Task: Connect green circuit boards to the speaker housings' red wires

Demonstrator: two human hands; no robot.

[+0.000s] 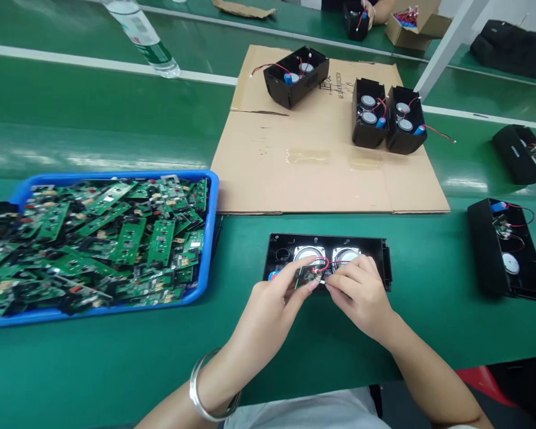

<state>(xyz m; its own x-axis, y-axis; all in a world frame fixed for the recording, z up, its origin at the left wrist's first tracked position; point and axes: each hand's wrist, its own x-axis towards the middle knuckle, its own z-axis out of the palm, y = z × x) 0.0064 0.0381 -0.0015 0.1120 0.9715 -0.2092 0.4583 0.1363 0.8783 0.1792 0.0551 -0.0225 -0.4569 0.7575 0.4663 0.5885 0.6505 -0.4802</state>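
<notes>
In front of me a black speaker housing (339, 239) lies on the green bench, its two round speakers (346, 256) facing up. Over it, my left hand (279, 298) grips a small green circuit board (306, 275) between thumb and fingers. My right hand (361, 292) pinches a small white plug (324, 282) against the board's edge; whether it is seated I cannot tell. Red and black wires (325, 263) loop above the board. Part of a blue cylinder (274, 275) shows at the housing's left end, the rest hidden by my left hand.
A blue tray (209, 238) heaped with circuit boards stands left. On a cardboard sheet (259, 167) sit a housing (295, 77) and two more side by side (390, 116). Others, one nearby (486, 250), stand right. A bottle (147, 42) and a co-worker's hand (377, 12) are farther back.
</notes>
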